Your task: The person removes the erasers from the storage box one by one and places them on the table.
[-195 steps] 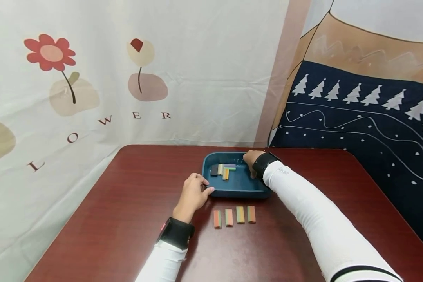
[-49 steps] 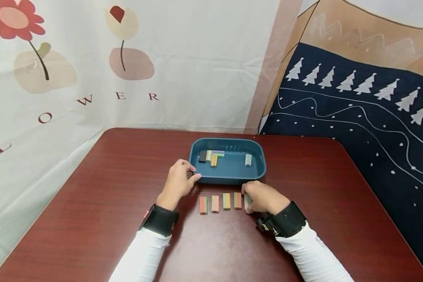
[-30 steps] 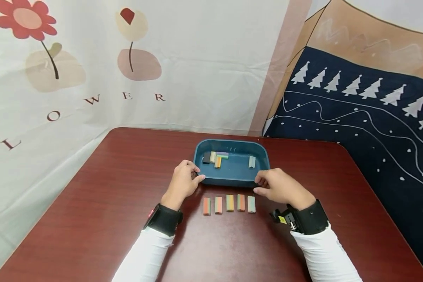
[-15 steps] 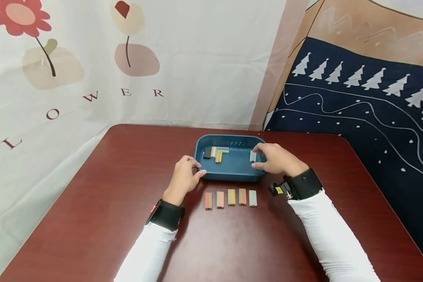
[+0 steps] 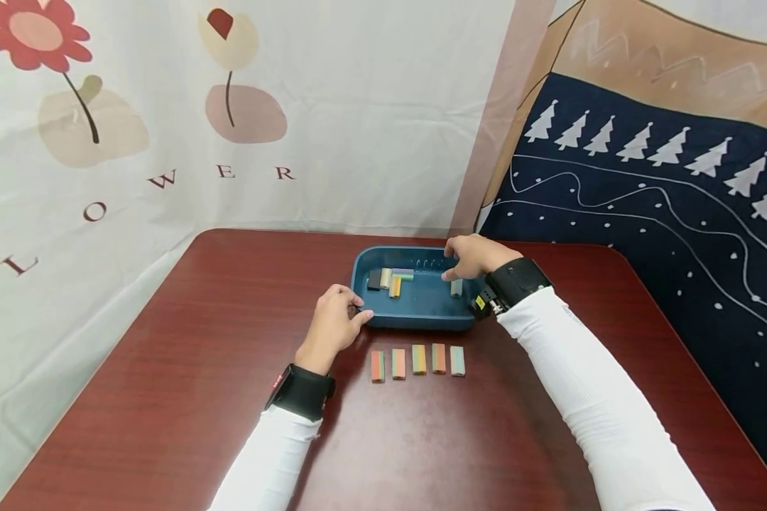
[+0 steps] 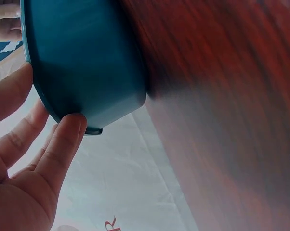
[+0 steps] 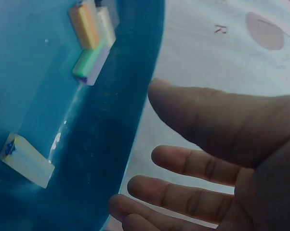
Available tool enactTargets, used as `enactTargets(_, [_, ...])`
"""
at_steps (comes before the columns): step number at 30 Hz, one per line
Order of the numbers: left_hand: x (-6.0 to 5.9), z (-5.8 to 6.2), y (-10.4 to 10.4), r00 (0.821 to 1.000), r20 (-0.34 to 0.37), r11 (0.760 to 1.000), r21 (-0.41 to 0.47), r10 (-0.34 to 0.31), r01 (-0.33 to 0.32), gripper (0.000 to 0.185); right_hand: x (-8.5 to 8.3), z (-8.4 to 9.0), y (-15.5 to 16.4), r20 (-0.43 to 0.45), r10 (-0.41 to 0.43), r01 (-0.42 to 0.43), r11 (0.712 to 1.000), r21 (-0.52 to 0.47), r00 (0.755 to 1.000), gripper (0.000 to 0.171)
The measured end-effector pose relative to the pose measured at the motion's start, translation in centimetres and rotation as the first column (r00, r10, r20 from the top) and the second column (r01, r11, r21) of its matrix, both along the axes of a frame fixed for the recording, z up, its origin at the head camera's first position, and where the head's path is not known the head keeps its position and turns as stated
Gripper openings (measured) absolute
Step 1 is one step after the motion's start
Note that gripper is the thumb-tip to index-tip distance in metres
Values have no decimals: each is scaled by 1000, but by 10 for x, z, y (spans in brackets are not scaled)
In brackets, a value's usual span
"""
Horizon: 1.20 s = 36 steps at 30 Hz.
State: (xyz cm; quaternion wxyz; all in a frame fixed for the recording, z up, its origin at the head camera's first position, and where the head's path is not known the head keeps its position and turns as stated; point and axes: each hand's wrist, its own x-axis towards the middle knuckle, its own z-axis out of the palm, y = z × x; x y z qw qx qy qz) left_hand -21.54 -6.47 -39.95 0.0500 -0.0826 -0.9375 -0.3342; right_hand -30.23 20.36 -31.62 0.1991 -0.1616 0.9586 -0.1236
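While the right hand [image 5: 476,256] hangs over the far right part of the tray [image 5: 415,321], its thumb and fingers held wide with nothing between them, the pale block [image 5: 457,289] lies on the tray's floor to the near side of the thumb, not touching it, long axis running roughly from the tray's near wall toward its far one; the right hand is clearly the nearer. At the tray's near left corner, the left hand [image 5: 334,323] holds on with thumb and fingers. Four blocks [image 5: 395,287] cluster toward the tray's left end, and five more blocks [image 5: 418,360] lie in a row on the table [image 5: 390,447] before its near wall
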Motion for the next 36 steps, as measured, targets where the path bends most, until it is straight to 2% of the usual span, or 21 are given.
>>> enactTargets(5, [1,0,0,1000,0,1000,-2,0,0,23,-14,-4,-8,7,5,-5,998,69,1000,54])
enactTargets(10, [3,-3,0,1000,11,1000,-1,10,-10,21,-22,-14,-12,40,-11,7,994,107,999,49])
enactTargets(13, [4,-4,-1,1000,12,1000,4,17,-17,20,-27,-21,-15,49,-26,19,991,132,998,32])
enactTargets(17, [4,-3,-1,1000,11,1000,10,15,-15,21,-34,-29,-21,60,-48,35,977,208,997,24])
enactTargets(18, [3,-3,-1,1000,9,1000,10,12,-12,21,-36,-29,-22,62,-51,35,971,238,997,25])
enactTargets(21, [2,-1,1,1000,0,1000,10,9,-9,23,-39,-31,-26,44,-43,27,951,309,998,43])
enactTargets(25, [3,0,4,1000,-11,1000,10,1,-1,23,-44,-40,-24,18,-35,27,934,357,999,52])
enactTargets(29, [1,0,7,1000,-18,1000,11,-13,13,23,-48,-50,-18,11,-44,37,931,363,999,45])
enactTargets(33, [0,-2,6,1000,-14,1000,5,-3,3,22,-47,-57,-17,7,-45,41,941,335,999,38])
enactTargets(36, [0,-4,4,1000,-15,1000,0,6,-6,22,-45,-58,-20,-2,-42,40,948,316,999,41])
